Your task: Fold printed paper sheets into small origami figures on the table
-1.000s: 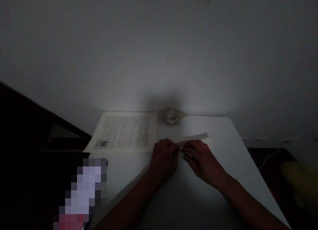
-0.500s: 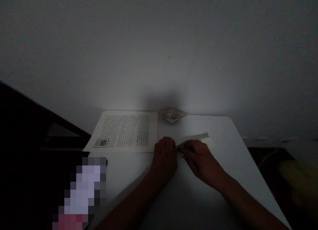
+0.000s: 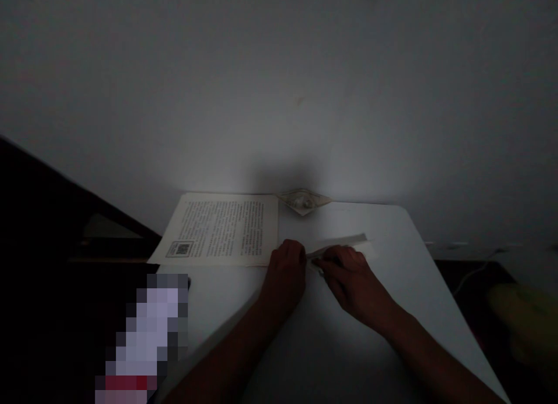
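Observation:
A folded strip of paper (image 3: 349,239) lies low over the table between my hands, its far end pointing right. My left hand (image 3: 286,265) is closed at the left end of the strip, knuckles up. Thumb and fingers of my right hand (image 3: 346,270) pinch the paper a little further right, covering its middle. Just behind stands a folded paper boat (image 3: 302,202) with a pale crumpled-looking inside, close to the wall. Dim light hides the fingertips in part.
Printed sheets (image 3: 222,229) with a square code lie on the table's back left. The white table (image 3: 392,224) meets a grey wall (image 3: 279,102). A pixelated patch (image 3: 146,328) covers something at the left edge. A blurred yellowish thing (image 3: 523,317) is at lower right.
My left hand has shifted slightly left, widening the gap to my right hand. The right hand stays nearly in place on the paper.

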Demonstrator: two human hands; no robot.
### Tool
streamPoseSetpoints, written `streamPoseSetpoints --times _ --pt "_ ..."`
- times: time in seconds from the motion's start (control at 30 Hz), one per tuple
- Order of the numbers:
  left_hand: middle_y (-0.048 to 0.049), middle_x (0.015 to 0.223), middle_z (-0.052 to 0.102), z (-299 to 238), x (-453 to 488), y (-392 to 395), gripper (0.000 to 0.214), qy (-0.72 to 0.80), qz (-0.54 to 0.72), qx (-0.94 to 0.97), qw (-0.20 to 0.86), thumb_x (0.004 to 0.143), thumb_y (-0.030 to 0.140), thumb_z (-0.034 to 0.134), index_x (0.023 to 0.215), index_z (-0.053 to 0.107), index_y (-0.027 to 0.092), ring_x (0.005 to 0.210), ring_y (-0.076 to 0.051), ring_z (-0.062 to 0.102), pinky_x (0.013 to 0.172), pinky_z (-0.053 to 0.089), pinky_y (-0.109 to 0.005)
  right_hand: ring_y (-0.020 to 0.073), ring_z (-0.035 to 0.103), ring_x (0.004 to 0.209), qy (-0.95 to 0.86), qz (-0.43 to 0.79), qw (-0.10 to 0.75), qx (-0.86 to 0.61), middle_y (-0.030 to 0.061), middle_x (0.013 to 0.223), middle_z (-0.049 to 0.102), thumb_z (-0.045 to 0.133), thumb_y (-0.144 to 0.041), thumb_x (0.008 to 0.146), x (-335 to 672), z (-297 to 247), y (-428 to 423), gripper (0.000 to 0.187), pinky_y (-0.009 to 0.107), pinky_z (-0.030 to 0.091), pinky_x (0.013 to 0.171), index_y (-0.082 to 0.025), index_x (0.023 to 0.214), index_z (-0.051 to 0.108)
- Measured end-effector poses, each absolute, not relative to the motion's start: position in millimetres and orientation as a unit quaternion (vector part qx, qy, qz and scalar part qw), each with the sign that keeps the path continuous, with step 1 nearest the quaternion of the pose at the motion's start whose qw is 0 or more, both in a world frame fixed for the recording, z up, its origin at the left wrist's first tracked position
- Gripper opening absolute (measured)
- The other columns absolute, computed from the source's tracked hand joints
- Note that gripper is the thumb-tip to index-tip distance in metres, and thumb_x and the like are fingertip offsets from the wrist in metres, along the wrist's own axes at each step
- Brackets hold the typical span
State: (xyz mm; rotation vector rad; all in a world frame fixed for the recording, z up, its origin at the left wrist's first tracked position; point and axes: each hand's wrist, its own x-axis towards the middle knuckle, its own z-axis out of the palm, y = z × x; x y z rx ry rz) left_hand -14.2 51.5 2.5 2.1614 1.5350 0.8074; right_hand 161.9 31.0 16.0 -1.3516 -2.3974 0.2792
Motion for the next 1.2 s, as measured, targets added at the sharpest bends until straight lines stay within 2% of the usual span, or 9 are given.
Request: streamPoseSetpoints --times 0.07,0.2,0.47,0.77,1.2 --pt "-0.0033 0.088 0.055 2.2 -13.5 49.6 0.012 0.539 0.284 0.772 0.18 0.082 0.011 0.051 0.09 0.047 0.018 0.082 -0.018 0.051 0.074 0.045 -0.033 0.0257 0.049 0.096 -0.851 0.1 0.188 -0.48 0.0111 0.104 0.056 0.048 -0.015 0.087 161.9 15.8 30.8 0.036 0.043 0.042 0.08 -0.023 0.12 0.06" --pt "-0.0049 0.094 0.056 2.6 -11.2 47.3 0.021 0.53 0.269 0.786 0.168 0.08 0.021 0.059 0.097 0.047 0.018 0.088 -0.022 0.052 0.079 0.044 -0.039 0.0255 0.049 0.094 -0.851 0.101 0.19 -0.48 0.0112 0.102 0.056 0.047 -0.016 0.088 161.0 16.5 31.0 0.034 0.043 0.041 0.079 -0.021 0.118 0.061" --pt "-0.0055 0.097 0.058 7.3 -12.2 49.4 0.034 0.528 0.246 0.788 0.2 0.074 0.031 0.068 0.1 0.049 0.017 0.092 -0.023 0.053 0.081 0.044 -0.039 0.0254 0.049 0.096 -0.852 0.112 0.183 -0.478 0.011 0.104 0.056 0.049 -0.018 0.088 162.5 15.6 30.9 0.033 0.043 0.041 0.08 -0.021 0.118 0.062" --pt "-0.0055 0.097 0.06 10.3 -12.0 48.3 0.035 0.525 0.229 0.781 0.248 0.076 0.022 0.066 0.105 0.048 0.017 0.094 -0.023 0.054 0.083 0.043 -0.039 0.025 0.049 0.096 -0.856 0.127 0.178 -0.468 0.0099 0.103 0.056 0.05 -0.016 0.087 164.0 18.3 31.8 0.035 0.043 0.04 0.082 -0.023 0.119 0.061" --pt "-0.0045 0.093 0.06 14.2 -10.3 52.7 0.027 0.511 0.218 0.794 0.247 0.079 0.019 0.061 0.104 0.05 0.018 0.09 -0.022 0.056 0.08 0.043 -0.036 0.0248 0.049 0.097 -0.859 0.122 0.176 -0.464 0.0099 0.103 0.056 0.051 -0.014 0.086 165.7 19.7 30.7 0.036 0.043 0.041 0.084 -0.023 0.119 0.062"
